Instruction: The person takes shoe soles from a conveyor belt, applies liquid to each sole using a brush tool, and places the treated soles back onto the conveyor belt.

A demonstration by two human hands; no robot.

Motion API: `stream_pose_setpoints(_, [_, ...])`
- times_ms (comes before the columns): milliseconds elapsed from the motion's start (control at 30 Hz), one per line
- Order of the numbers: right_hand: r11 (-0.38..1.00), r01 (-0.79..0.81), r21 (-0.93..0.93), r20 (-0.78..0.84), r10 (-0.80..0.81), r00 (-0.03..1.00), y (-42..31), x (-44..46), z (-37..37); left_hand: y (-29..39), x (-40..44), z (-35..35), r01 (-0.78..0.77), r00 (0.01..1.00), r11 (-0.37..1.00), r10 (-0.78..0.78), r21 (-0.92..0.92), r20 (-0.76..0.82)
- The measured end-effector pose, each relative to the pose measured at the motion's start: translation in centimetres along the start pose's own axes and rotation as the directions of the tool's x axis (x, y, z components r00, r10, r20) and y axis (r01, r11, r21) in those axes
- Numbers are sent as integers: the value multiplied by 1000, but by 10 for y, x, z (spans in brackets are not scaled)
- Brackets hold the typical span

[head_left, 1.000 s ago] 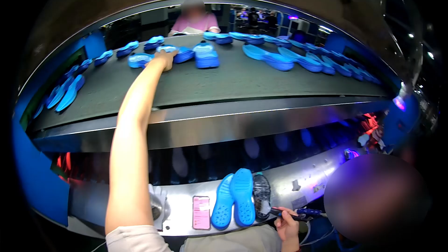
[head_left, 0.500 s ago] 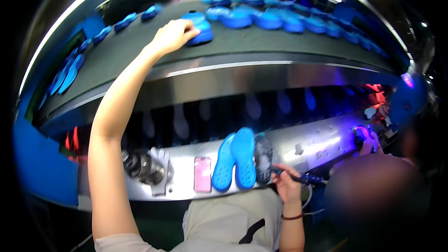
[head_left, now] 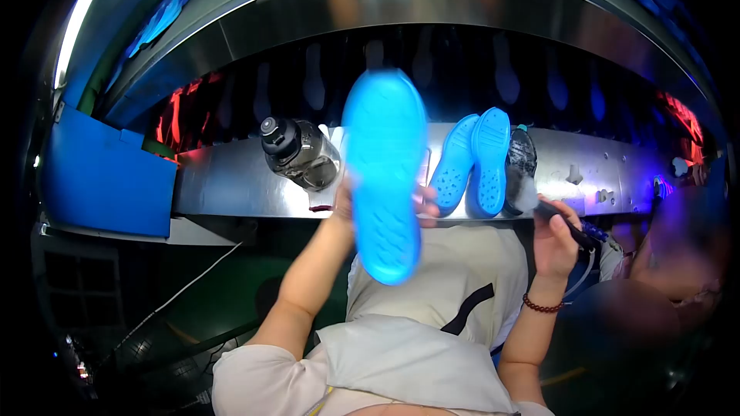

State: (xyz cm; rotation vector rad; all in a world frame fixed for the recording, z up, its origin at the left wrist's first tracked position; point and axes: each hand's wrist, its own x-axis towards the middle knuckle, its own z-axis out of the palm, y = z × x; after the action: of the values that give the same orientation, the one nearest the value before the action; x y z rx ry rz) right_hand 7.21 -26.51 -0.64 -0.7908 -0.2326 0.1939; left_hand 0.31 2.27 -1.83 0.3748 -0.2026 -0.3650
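My left hand (head_left: 344, 202) grips a bright blue shoe sole (head_left: 385, 177), held upright in front of me, with fingers wrapped around its edges. Slightly blurred, the sole hides most of that hand and part of the bench. In my right hand (head_left: 556, 243) is a brush (head_left: 561, 214) with a dark handle and a pale, fuzzy tip. The tip is by the near end of a dark, worn sole-shaped piece (head_left: 522, 158); whether they touch I cannot tell. Two more blue soles, a left one (head_left: 453, 166) and a right one (head_left: 490, 158), lie beside that piece, overlapping.
A dark water bottle (head_left: 297, 152) stands on the metal bench (head_left: 231, 185) at left. Behind the bench hang several sole shapes in a dark recess. Above runs a conveyor edge (head_left: 254, 8), with blue soles at upper left. A blurred co-worker (head_left: 655, 254) sits at right.
My left hand has come back from the conveyor with a blue sole, now held up before me. The view has tilted down. My right hand still holds the brush near the dark piece.
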Motion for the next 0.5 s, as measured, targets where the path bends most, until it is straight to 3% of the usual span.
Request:
stream_pose_setpoints(33, [1000, -15, -22, 20, 15, 1000, 7, -3, 6, -18, 0, -22, 94, 994, 989, -86, 117, -70])
stream_pose_setpoints(100, [981, -170, -99, 4, 171, 985, 24, -5, 5, -59, 8, -38, 152, 967, 988, -140, 39, -213])
stream_pose_setpoints(167, [960, -219, -174, -13, 220, 975, 44, -3, 0, -73, 18, -21, 109, 972, 991, -123, -80, -198])
stream_pose_setpoints(200, [950, -219, -223, -12, 222, 975, 50, -1, -1, -78, 22, -15, 64, 976, 979, -103, -196, -194])
stream_pose_setpoints(367, [903, -208, -376, -157, 159, 975, 51, 25, 9, -94, 32, -17, 125, 950, 973, -173, -193, -260])
stream_pose_setpoints(433, [722, -152, -675, -113, 102, 988, 45, 36, 36, -102, 38, -21, 26, 940, 992, -67, -126, -335])
stream_pose_setpoints(467, [715, -64, -696, -18, 72, 997, 52, 34, 43, -102, 39, -19, 2, 937, 995, -37, -101, -347])
stream_pose_setpoints(500, [672, -107, -733, -50, 103, 993, 52, 35, 41, -103, 43, -16, 2, 937, 995, -37, -100, -348])
